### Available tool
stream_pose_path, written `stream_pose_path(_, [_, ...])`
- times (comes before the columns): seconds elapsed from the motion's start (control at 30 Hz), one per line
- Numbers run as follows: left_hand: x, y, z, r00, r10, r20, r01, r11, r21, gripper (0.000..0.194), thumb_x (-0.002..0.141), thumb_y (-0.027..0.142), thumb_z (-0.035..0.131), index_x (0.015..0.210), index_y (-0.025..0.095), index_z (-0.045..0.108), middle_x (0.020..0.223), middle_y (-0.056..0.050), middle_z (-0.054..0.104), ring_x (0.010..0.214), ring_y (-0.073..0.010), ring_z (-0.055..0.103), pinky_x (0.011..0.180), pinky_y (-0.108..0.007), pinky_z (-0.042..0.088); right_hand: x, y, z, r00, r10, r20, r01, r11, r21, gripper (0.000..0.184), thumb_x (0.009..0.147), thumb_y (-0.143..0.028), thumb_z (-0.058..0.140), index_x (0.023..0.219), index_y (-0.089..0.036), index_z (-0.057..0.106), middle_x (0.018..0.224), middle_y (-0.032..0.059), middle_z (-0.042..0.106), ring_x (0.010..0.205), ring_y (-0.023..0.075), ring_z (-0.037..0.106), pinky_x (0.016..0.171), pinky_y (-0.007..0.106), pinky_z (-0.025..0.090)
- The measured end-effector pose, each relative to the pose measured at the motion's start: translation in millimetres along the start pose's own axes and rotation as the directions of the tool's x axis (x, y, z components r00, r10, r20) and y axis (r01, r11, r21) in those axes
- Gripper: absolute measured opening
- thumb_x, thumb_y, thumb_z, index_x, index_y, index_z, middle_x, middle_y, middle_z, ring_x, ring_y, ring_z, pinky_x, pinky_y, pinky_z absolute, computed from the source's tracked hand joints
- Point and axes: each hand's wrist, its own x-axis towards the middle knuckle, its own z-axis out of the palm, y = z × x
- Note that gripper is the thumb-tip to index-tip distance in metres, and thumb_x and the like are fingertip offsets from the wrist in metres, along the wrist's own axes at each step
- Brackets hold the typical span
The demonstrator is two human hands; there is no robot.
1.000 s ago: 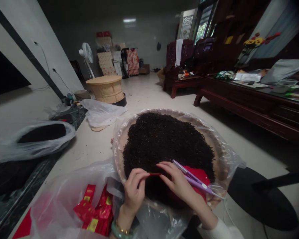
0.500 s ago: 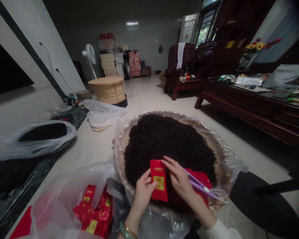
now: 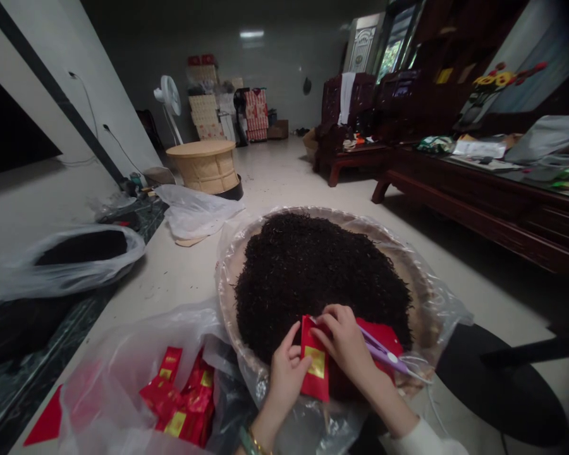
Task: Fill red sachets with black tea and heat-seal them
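A flat red pouch (image 3: 315, 373) with a yellow label stands upright between my two hands, over the near rim of a wide round basket (image 3: 228, 297) lined with clear plastic. My left hand (image 3: 287, 366) grips the pouch's left edge with thumb and fingers. My right hand (image 3: 344, 338) pinches at its top. A heap of dark, twisted dried leaves (image 3: 322, 272) fills the basket's middle. Just right of my right hand lies a purple tong-shaped tool with a cord (image 3: 384, 355), on top of more red pouches (image 3: 384, 336).
At the lower left, a clear plastic bag (image 3: 118, 354) holds several red packets (image 3: 180, 395). Another bag of dark material (image 3: 88, 249) rests on the dark ledge. A black round base (image 3: 502, 385) stands at right, and a long wooden table (image 3: 478, 215) behind it.
Both hands and the pouch have shifted slightly right and down. My right hand's fingers, stretched along the pouch's top edge before, are now bent and pinching there.
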Motion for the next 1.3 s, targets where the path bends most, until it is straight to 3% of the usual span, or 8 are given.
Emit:
stream_pose_path(0.17, [-1.2,-1.3,-3.7,0.984,0.171,-0.045,-0.143,0.918,0.370,0.040,0.071,0.028,0.071,0.110,0.019,0.070,0.096,-0.009,0.069,0.085,-0.0217,0.063,0.074,-0.031,0.052,7.2,-1.8,-17.0,0.985,-0.118,0.130,0.115,0.993,0.025,0.029,0.097,-0.023,0.041,0.078,-0.019,0.063,0.077,0.0073,0.060,0.073,0.0205,0.050,0.062,0.033,0.047])
stream_pose_path(0.3, [-3.7,5.4,-6.3,0.840,0.538,-0.067,-0.362,0.650,0.668,0.013,0.079,0.022,0.063,0.085,0.022,0.074,0.090,-0.008,0.068,0.089,-0.0230,0.061,0.081,-0.037,0.050,8.9,-6.7,-26.0,0.970,-0.214,0.112,0.203,0.974,0.103,0.023,0.098,-0.019,0.040,0.092,-0.019,0.063,0.079,0.0060,0.064,0.073,0.0188,0.052,0.066,0.032,0.047])
stream_pose_path(0.47, [-5.5,13.6,-5.6,0.760,0.644,0.084,-0.506,0.506,0.699,0.018,0.087,0.019,0.055,0.087,0.019,0.073,0.070,-0.003,0.069,0.064,-0.0161,0.064,0.061,-0.025,0.052,9.2,-15.0,-29.7,0.970,-0.223,0.101,0.216,0.974,0.072,0.017,0.095,-0.019,0.046,0.085,-0.019,0.059,0.078,0.0054,0.064,0.075,0.0196,0.054,0.067,0.032,0.044])
stream_pose_path(0.63, [-3.1,22.9,-10.2,0.714,0.698,0.054,-0.513,0.469,0.719,0.021,0.088,0.017,0.052,0.093,0.019,0.073,0.084,-0.006,0.076,0.073,-0.0171,0.071,0.067,-0.025,0.057,10.2,-24.0,-37.8,0.960,-0.226,0.168,0.206,0.970,0.126,0.022,0.097,-0.020,0.040,0.080,-0.019,0.054,0.073,0.0041,0.061,0.067,0.0176,0.050,0.064,0.031,0.040])
stream_pose_path(0.8, [-4.7,29.8,-17.0,0.691,0.705,0.160,-0.598,0.433,0.674,0.020,0.088,0.020,0.055,0.089,0.020,0.075,0.075,-0.005,0.076,0.065,-0.0156,0.071,0.060,-0.022,0.056,10.6,-21.9,-44.0,0.947,-0.066,0.314,-0.008,0.974,0.229,0.019,0.095,-0.028,0.045,0.081,-0.020,0.056,0.074,0.0030,0.060,0.072,0.0187,0.050,0.064,0.030,0.040])
stream_pose_path(0.9, [-6.3,35.3,-19.1,0.705,0.676,0.211,-0.625,0.454,0.635,0.019,0.087,0.024,0.057,0.090,0.020,0.075,0.076,-0.005,0.077,0.065,-0.0158,0.071,0.062,-0.022,0.056,13.8,-18.2,-44.9,0.914,-0.008,0.406,-0.114,0.955,0.275,0.026,0.092,-0.035,0.053,0.071,-0.020,0.056,0.067,0.0005,0.059,0.069,0.0181,0.049,0.065,0.030,0.039])
stream_pose_path(1.1, [-4.8,55.8,-23.0,0.885,0.435,0.164,-0.431,0.635,0.641,0.017,0.083,0.027,0.061,0.088,0.022,0.077,0.087,-0.003,0.078,0.078,-0.0195,0.073,0.072,-0.026,0.057,16.0,-24.2,-45.0,0.895,-0.118,0.431,-0.029,0.947,0.319,0.024,0.094,-0.023,0.044,0.072,-0.019,0.054,0.069,0.0014,0.058,0.070,0.0174,0.047,0.070,0.030,0.037])
stream_pose_path(1.3, [-7.4,66.2,-21.1,0.825,0.522,0.217,-0.516,0.541,0.664,0.020,0.086,0.022,0.057,0.076,0.020,0.075,0.073,-0.002,0.077,0.065,-0.0160,0.071,0.063,-0.023,0.054,11.5,-35.5,-41.9,0.785,-0.113,0.609,-0.123,0.935,0.332,0.020,0.091,-0.025,0.050,0.074,-0.019,0.060,0.073,0.0020,0.062,0.075,0.0185,0.050,0.073,0.030,0.040])
